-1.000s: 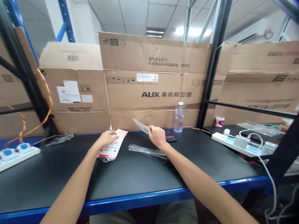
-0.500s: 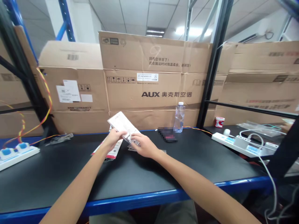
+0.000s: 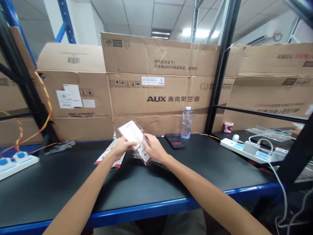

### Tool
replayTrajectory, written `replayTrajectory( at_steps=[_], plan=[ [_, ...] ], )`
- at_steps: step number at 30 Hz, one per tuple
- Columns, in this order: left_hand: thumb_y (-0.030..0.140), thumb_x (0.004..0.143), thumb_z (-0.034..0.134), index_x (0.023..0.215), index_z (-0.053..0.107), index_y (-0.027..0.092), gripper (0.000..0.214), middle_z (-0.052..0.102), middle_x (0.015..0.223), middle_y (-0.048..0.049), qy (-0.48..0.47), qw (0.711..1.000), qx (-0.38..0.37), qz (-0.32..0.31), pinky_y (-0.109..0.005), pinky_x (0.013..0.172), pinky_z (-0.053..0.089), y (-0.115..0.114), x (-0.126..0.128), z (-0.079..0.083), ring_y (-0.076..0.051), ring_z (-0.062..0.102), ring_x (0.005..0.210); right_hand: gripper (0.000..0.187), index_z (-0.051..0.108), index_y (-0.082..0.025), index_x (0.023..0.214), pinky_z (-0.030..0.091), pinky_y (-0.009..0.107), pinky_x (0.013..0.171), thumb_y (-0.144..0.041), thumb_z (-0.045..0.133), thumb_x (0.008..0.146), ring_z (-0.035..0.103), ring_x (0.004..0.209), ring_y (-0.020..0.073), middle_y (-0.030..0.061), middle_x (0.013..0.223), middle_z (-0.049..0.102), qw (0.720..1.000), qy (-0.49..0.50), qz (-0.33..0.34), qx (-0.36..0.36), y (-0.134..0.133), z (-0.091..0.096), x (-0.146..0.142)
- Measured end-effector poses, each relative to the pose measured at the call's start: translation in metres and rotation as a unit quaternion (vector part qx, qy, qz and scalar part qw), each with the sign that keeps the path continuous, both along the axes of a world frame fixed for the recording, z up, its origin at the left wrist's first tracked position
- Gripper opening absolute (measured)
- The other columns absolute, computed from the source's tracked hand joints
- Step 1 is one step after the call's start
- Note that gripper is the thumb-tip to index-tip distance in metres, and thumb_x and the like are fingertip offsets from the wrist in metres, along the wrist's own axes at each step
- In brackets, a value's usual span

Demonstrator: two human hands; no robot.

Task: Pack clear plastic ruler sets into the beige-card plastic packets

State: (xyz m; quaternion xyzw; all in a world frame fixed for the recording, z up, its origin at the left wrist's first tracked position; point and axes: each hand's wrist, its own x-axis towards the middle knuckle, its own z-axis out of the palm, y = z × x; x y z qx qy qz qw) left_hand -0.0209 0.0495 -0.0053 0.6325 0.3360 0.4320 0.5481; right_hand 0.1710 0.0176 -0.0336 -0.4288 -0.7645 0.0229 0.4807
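A white printed card in a clear plastic bag (image 3: 132,131) is held up at a slant above the middle of the table. My left hand (image 3: 121,148) pinches its lower left side, thumb on top. On the right side, my right hand (image 3: 155,148) has its fingers closed around the bag's edge. The card's lower part, with dark print, shows between the hands. Beneath my left hand lies a white and red printed packet (image 3: 119,162), partly covered by that hand. More clear plastic packaging (image 3: 160,163) lies under and beside my right hand, mostly hidden.
Behind the hands stand a water bottle (image 3: 186,124) and a dark, partly blurred phone-like object (image 3: 177,143). Power strips sit left (image 3: 18,166) and right (image 3: 244,151). A large cardboard sheet (image 3: 132,107) closes off the back. The blue table edge (image 3: 146,210) runs in front.
The bagged card has moved slightly right and tilted, so more of its lower printed part shows. My right hand has turned more upright at its edge. The camera view has shifted slightly.
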Motion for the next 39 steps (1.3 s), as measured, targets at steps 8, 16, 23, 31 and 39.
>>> replayTrajectory(
  at_steps=[8,16,23,31,39],
  plan=[
    [0.037,0.061,0.088,0.104,0.076,0.011,0.051,0.075,0.11,-0.0159,0.002,1.0,0.004,-0.003,-0.039,0.088,0.054,0.003,-0.006,0.003,-0.031,0.07,0.101,0.028,0.067,-0.018,0.112,0.05,0.029,0.09,-0.021,0.044,0.096,0.066,0.098,0.0181,0.0067,0.111,0.072,0.994,0.082,0.063,0.026,-0.001,0.011,0.011],
    [0.039,0.063,0.088,0.104,0.075,0.011,0.051,0.076,0.106,-0.0148,-0.003,1.0,0.017,-0.023,-0.04,0.088,0.053,0.001,-0.008,0.006,-0.03,0.07,0.098,0.022,0.065,-0.017,0.106,0.05,0.024,0.073,-0.026,0.05,0.093,0.066,0.079,0.0151,0.0043,0.096,0.071,0.991,0.11,0.082,0.003,-0.002,0.013,0.011],
    [0.038,0.062,0.088,0.103,0.076,0.012,0.05,0.077,0.104,-0.0143,0.013,0.999,0.02,-0.034,-0.041,0.088,0.053,0.004,-0.012,0.003,-0.031,0.07,0.099,0.016,0.065,-0.018,0.091,0.047,0.023,0.064,-0.023,0.051,0.087,0.058,0.065,0.0125,0.0007,0.08,0.066,0.995,0.074,0.065,-0.016,-0.002,0.01,0.014],
    [0.035,0.067,0.085,0.105,0.077,0.014,0.044,0.077,0.104,-0.0132,0.023,0.996,0.018,-0.089,-0.04,0.091,0.052,0.001,-0.015,0.006,-0.03,0.071,0.097,0.014,0.069,-0.017,0.085,0.051,0.026,0.058,-0.028,0.063,0.079,0.06,0.06,0.0132,0.0023,0.081,0.069,0.953,0.21,0.17,-0.138,0.001,0.012,0.013],
    [0.033,0.068,0.083,0.096,0.078,0.015,0.034,0.077,0.095,-0.0106,0.04,0.994,0.035,-0.091,-0.037,0.086,0.053,0.002,-0.015,0.003,-0.028,0.071,0.092,0.032,0.073,-0.014,0.088,0.047,0.023,0.05,-0.042,0.077,0.074,0.056,0.055,0.0105,0.0022,0.072,0.068,0.927,0.227,0.217,-0.203,0.005,0.009,0.017]
  ],
)
